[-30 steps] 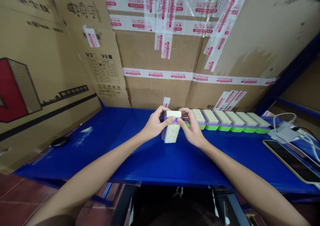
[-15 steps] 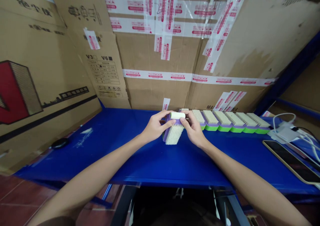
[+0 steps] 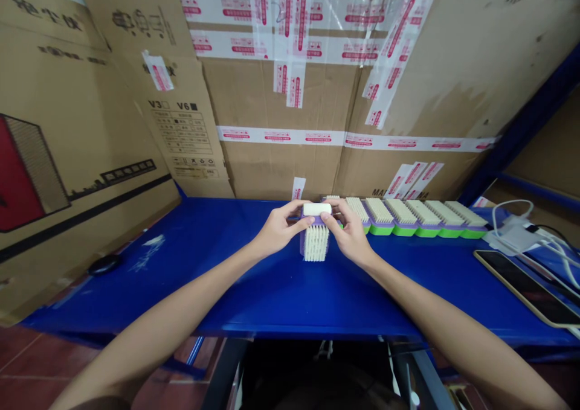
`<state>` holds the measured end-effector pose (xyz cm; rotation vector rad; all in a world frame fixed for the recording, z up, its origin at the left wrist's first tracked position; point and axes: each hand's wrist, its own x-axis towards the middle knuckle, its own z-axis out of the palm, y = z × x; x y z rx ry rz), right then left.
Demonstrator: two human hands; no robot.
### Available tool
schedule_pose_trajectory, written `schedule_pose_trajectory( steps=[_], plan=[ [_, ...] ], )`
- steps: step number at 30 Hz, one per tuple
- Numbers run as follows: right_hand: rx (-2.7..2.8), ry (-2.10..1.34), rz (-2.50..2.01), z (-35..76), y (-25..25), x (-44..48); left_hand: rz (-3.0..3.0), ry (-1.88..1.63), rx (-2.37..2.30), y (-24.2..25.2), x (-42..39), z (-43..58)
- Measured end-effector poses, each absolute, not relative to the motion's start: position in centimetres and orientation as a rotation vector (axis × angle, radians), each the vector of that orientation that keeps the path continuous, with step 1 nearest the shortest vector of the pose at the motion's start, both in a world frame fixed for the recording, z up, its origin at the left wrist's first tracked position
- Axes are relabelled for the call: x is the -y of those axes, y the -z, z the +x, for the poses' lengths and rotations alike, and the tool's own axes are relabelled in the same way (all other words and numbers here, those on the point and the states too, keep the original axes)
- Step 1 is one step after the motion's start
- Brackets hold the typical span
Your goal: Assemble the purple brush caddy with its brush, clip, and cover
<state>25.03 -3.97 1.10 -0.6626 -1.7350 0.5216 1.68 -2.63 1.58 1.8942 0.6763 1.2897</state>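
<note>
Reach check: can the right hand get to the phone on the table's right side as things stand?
Probably yes. The right hand is on the brush, shared with the left hand, so it would have to let go first; only blue table surface lies between it and the phone.

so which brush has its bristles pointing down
The brush held between the left hand and right hand, bristles down; the other brushes in the row lie bristles up.

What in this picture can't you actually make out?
Head view, brush: purple back mostly covered by left hand, right hand and white block.
Head view, phone: cut off by the right edge.
Head view, carton label: print too small.
Head view, black thing: too blurred to name.
</note>
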Motion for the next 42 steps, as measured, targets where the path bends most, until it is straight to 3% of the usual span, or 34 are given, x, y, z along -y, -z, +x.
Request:
schedule_pose_trajectory(
  steps=[21,42],
  plan=[
    [1.793,-0.443,-0.671,25.0,-1.7,4.7,1.937,-1.243,-0.641,-1.7,2.3,1.8],
    [1.762,-0.623,-0.713,24.9,-2.0,4.6,1.938,-1.196,-0.611,-2.0,3.0,1.7]
  ],
)
